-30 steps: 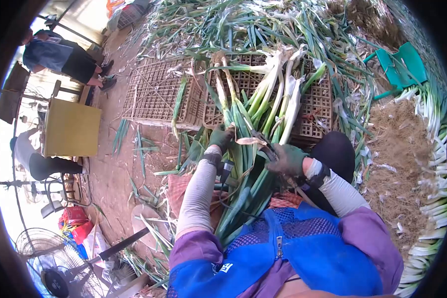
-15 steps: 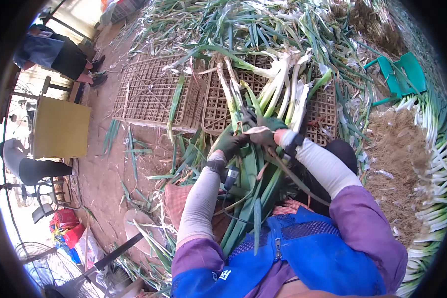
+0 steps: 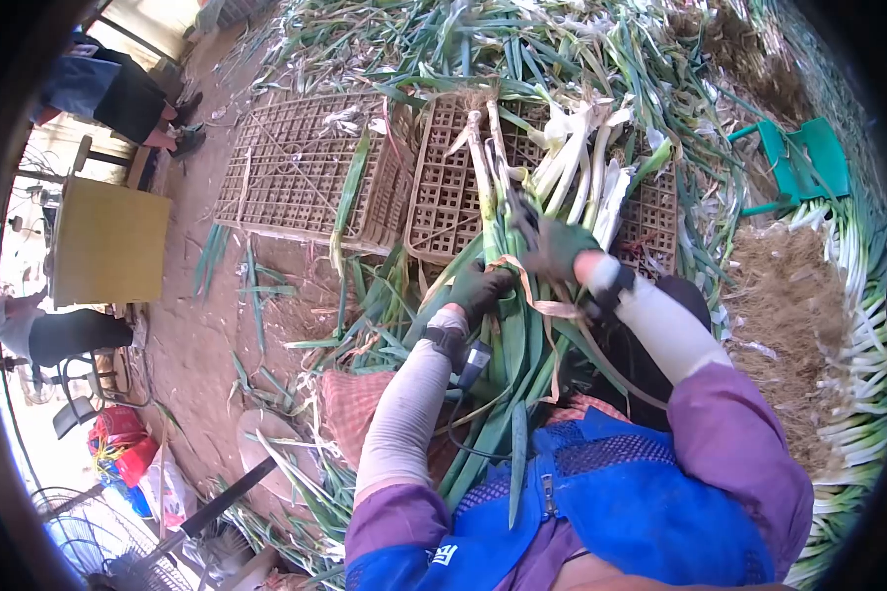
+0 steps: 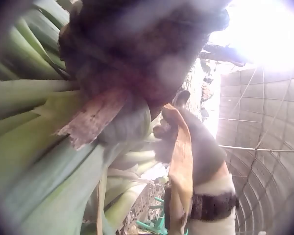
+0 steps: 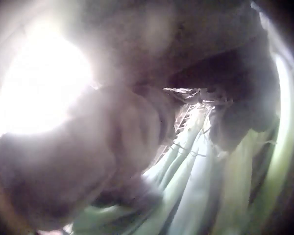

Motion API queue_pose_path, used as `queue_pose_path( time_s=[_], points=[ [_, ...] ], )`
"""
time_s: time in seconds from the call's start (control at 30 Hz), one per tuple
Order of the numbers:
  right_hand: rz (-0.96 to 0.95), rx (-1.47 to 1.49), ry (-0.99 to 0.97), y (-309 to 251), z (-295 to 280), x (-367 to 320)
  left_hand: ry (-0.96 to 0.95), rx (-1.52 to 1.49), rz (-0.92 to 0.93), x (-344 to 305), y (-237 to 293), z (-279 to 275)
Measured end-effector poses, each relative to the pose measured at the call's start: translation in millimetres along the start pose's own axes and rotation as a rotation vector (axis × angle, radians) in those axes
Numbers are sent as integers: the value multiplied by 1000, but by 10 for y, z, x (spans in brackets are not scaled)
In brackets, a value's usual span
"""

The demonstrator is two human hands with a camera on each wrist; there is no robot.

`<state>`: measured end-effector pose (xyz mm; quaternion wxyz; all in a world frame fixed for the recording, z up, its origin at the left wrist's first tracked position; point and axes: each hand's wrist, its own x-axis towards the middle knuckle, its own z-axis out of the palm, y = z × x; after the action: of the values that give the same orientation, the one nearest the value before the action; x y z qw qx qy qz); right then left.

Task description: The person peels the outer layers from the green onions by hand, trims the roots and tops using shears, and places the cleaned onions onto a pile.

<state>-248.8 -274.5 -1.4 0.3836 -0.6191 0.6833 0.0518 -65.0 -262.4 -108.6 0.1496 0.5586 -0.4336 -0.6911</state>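
crates lie on littered brown floor, left hand grips leeks, right hand: grip i cannot tell.

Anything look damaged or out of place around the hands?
A withered tan leaf strip hangs beside the left hand, dried out unlike the green leaves; a stray green leaf lies across the left crate.

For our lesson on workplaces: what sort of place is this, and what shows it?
Probably a vegetable trimming shed: loose leaves heap the ground, leek-like stalks lie in a row, and lattice crates sit nearby.
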Motion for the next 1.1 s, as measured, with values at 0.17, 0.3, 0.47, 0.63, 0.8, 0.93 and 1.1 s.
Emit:
queue_pose_path(
  time_s=[0.17, 0.3, 0.47, 0.63, 0.8, 0.93, 1.1],
  points=[
    [9, -65, -50, 474, 708, -618, 1, -44, 39, 3, 0, 44],
    [35, -77, -8, 518, 817, -632, 55, 0, 62, -72, 28, 78],
    [35, -86, 36, 386, 408, -23, -40, -95, 77, 133, -179, 36],
    [57, -156, 64, 112, -71, 668, -18, -67, 73, 159, -192, 42],
    [99, -96, 77, 51, -216, 853, -37, -25, 19, 113, -121, 11],
    [-49, -216, 121, 168, 6, 622, -287, -86, 144, 277, -247, -248],
    [-70, -35, 24, 536, 296, -70, -234, -281, 25, 124, -104, -312]
  ],
)
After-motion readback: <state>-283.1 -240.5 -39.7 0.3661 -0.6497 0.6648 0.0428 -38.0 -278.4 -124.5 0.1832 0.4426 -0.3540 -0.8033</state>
